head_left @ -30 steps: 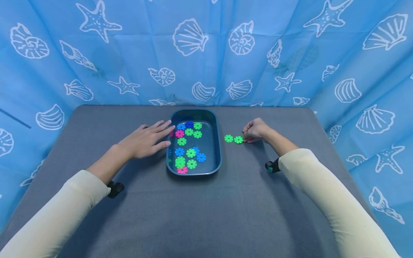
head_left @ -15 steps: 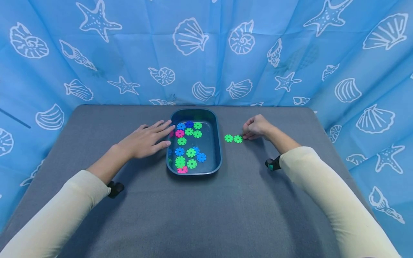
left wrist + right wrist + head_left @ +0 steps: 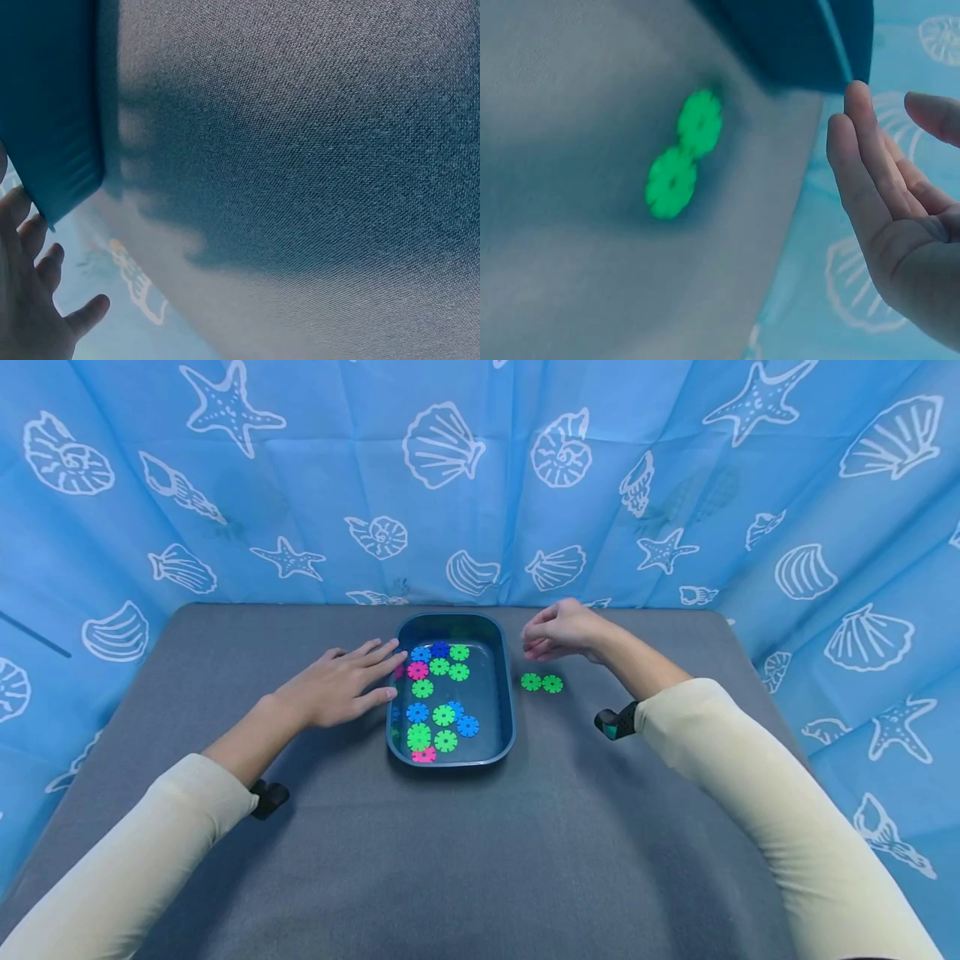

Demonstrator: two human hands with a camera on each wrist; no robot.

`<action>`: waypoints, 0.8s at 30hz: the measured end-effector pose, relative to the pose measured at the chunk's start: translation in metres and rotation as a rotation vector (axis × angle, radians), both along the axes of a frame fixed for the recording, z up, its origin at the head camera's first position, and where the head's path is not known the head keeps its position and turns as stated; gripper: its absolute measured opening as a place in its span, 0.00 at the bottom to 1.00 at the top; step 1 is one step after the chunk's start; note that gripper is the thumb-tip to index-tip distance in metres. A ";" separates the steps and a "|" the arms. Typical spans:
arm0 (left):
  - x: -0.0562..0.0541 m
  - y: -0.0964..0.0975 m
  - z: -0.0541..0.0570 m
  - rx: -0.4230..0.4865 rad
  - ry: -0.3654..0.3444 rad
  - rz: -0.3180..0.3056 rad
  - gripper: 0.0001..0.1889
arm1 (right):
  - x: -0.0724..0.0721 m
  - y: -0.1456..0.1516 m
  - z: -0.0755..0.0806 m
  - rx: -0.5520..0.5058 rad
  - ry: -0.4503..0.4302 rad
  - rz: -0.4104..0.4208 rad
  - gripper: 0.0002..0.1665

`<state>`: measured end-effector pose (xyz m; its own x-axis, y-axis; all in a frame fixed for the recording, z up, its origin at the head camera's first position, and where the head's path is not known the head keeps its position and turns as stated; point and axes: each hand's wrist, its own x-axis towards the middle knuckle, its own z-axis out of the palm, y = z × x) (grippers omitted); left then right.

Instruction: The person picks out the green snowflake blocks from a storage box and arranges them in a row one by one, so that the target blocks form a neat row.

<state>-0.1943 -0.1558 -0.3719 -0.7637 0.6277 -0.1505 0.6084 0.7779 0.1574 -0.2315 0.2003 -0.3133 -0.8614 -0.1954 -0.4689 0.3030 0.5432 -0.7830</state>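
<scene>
Two green notched discs (image 3: 542, 682) lie side by side on the grey cloth, right of a dark blue tray (image 3: 508, 727); their edges meet. My right hand (image 3: 561, 631) hovers above and behind them, near the tray's right rim. In the right wrist view its fingers (image 3: 859, 165) are extended, the thumb stands apart, and nothing shows between them. My left hand (image 3: 337, 685) rests with spread fingers on the tray's left rim. Inside the tray lie green discs (image 3: 446, 741), blue discs (image 3: 468, 727) and pink discs (image 3: 417, 671), several in all, some overlapping.
The grey cloth-covered table (image 3: 480, 852) extends around the tray. Behind it and at both sides hangs a blue curtain (image 3: 315, 485) with white shell and starfish prints. A dark wrist camera (image 3: 615, 724) sits below the right sleeve, another dark camera (image 3: 270, 799) by the left.
My right hand has let go of the right green disc, lifted, and moved left and back toward the tray. The left hand stays put on the rim.
</scene>
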 end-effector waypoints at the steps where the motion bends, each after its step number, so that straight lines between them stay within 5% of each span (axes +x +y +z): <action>1: 0.000 0.000 0.000 -0.002 0.000 0.000 0.36 | 0.000 -0.005 0.001 -0.007 -0.009 0.012 0.19; 24: -0.002 0.000 0.005 -0.006 -0.009 -0.012 0.36 | 0.005 -0.071 -0.011 0.009 -0.085 0.147 0.19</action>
